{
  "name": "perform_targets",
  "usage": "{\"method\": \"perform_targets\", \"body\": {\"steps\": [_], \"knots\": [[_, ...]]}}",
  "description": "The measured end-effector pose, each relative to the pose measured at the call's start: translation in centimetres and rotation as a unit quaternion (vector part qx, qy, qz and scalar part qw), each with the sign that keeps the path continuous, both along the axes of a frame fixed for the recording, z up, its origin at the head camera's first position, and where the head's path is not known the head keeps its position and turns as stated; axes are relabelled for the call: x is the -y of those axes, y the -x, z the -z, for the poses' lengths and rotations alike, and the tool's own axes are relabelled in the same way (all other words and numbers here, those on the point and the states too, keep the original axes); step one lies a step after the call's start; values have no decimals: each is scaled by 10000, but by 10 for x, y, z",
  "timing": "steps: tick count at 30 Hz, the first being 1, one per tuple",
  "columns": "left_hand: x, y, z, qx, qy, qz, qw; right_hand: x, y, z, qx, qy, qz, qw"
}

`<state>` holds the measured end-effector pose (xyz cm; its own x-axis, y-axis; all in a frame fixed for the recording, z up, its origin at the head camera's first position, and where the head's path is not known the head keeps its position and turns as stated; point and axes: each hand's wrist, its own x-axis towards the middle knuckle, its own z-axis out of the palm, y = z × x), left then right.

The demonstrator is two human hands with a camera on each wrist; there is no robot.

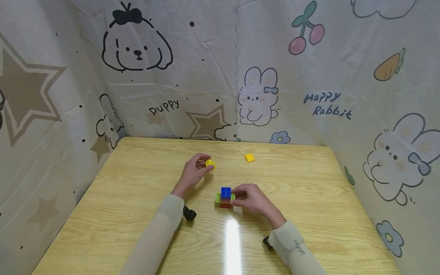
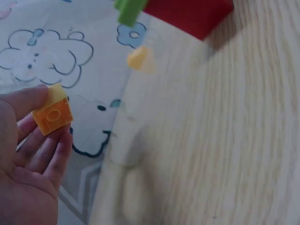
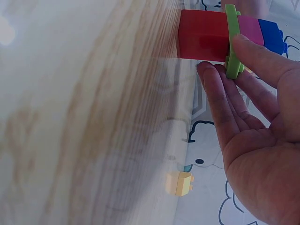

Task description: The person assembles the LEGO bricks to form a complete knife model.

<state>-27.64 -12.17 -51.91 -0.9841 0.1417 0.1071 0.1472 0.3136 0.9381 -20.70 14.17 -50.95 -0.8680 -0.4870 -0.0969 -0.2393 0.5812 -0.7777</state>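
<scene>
A small stack of toy building bricks stands on the table. From the bottom up it has a red brick (image 3: 204, 35), a thin lime-green plate (image 3: 232, 28) jutting out at both sides, a pink brick (image 3: 250, 30) and a blue brick (image 1: 225, 192). My right hand (image 1: 253, 198) pinches the green plate's right end between thumb and fingers. Further back and to the left, my left hand (image 1: 193, 173) holds a yellow brick (image 2: 53, 115) at its fingertips, raised off the table, its hollow underside facing the left wrist camera.
Another yellow brick (image 1: 249, 157) lies near the back of the wooden table (image 1: 292, 172), behind the stack. Printed cloth (image 1: 206, 76) hangs along the table's back and sides. Black wrist devices (image 1: 189, 214) sit at both cuffs.
</scene>
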Motion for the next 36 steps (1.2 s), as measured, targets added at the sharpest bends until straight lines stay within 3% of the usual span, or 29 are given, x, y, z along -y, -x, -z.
{"method": "perform_targets", "body": {"steps": [11,26,36], "knots": [[-3,-20,-19,-116,-256,267,9992,-1,0,1,-26,0,-26,10000],[-13,-45,-34,123,-1004,527,9935,0,1,1,2,-14,19,10000],[-16,-56,-33,-374,-638,581,9956,-1,-1,2,-31,42,24,10000]]}}
